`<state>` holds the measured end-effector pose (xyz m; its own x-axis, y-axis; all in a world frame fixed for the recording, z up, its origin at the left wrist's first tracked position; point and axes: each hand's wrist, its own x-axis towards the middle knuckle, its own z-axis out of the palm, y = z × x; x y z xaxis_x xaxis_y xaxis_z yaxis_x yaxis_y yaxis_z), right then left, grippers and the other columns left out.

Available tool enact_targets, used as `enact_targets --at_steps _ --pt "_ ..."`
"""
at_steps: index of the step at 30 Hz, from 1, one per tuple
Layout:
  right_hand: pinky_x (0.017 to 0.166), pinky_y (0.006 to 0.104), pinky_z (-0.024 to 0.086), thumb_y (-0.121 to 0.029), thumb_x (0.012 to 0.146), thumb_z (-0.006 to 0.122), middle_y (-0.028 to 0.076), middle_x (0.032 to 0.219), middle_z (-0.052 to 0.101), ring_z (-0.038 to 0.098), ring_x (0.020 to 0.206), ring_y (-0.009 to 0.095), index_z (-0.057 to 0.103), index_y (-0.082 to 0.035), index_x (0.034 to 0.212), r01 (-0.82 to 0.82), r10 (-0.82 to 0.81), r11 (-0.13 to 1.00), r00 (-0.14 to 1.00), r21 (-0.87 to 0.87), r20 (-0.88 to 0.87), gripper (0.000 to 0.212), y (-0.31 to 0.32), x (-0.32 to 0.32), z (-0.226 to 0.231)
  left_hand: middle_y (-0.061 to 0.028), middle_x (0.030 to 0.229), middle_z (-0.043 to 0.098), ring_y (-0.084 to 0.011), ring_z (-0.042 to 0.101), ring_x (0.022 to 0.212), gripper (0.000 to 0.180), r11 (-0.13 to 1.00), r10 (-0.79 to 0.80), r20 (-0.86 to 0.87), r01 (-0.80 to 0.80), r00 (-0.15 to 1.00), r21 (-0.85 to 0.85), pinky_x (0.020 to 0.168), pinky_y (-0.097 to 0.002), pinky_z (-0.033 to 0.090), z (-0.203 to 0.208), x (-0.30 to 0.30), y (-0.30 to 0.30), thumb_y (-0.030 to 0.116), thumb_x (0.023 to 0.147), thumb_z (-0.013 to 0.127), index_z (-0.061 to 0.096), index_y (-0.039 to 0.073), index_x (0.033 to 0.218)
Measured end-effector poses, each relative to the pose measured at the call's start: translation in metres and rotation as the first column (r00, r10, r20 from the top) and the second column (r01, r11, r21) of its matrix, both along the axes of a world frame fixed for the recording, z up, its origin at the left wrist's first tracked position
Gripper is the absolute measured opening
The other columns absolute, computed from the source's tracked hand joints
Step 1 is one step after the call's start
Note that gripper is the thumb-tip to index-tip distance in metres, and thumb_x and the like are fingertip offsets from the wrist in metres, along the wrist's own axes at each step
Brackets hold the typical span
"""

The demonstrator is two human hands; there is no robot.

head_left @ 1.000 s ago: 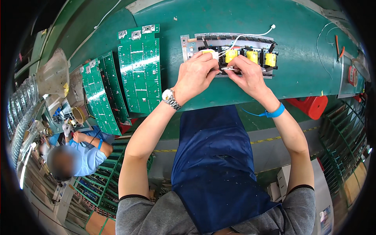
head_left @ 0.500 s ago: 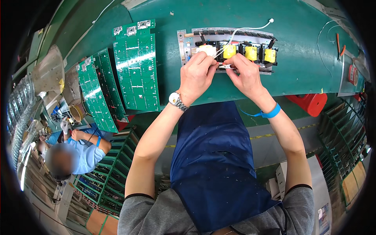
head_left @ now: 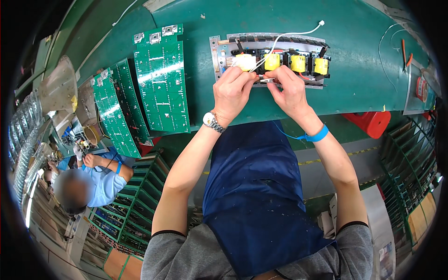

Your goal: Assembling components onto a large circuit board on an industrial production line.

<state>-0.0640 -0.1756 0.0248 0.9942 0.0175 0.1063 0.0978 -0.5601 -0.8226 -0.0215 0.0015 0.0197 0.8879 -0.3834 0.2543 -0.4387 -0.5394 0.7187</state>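
A circuit board assembly (head_left: 214, 56) with a row of yellow-wrapped transformers (head_left: 298, 63) lies on the green bench in front of me. My left hand (head_left: 233, 91) is closed at its near edge, pinching the lower end of a white two-wire cable (head_left: 274, 43). That cable loops over the transformers to a small white plug (head_left: 321, 23) beyond the board. Close beside, the fingers of my right hand (head_left: 290, 88) are closed on a small white-and-dark piece (head_left: 267, 80) whose kind is unclear. Fingertips hide much of the contact.
Large green circuit boards (head_left: 161, 84) stand to the left on the green bench (head_left: 233, 18). Orange-handled pliers (head_left: 407, 57) and a thin wire lie at right. A red stool (head_left: 368, 122) sits below the bench edge. Another person (head_left: 105, 184) works at far left, beside green racks (head_left: 135, 200).
The board and cable have shifted slightly left. Both hands stay at the board's near edge, and the right wrist has moved a little left and down.
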Motion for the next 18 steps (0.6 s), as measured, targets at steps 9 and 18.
enact_targets --at_steps 9,18 --pt "0.06 0.0367 0.051 0.004 0.075 0.07 0.01 0.082 0.058 0.063 0.071 0.027 0.062 -0.003 0.096 0.003 -0.002 0.999 1.0 -0.043 0.028 0.023 0.0013 -0.0022 0.0013 -0.0034 0.077 0.058 -0.0225 0.061 0.068 0.015 1.0 0.025 -0.047 -0.025 0.999 0.014 0.057 -0.0348 0.049 0.0008 -0.0052 0.0029 0.01 0.075 0.078 0.07 0.01 0.088" --pt "0.059 0.0371 0.051 0.003 0.077 0.07 0.011 0.082 0.058 0.062 0.069 0.028 0.062 -0.003 0.096 0.049 -0.049 0.999 0.999 -0.019 0.007 0.022 0.0043 -0.001 0.0062 -0.0044 0.08 0.061 -0.0249 0.063 0.071 0.012 1.0 0.013 -0.058 -0.013 0.998 0.003 0.06 -0.036 0.051 0.0078 -0.0028 -0.0013 0.006 0.077 0.076 0.07 0.009 0.086"
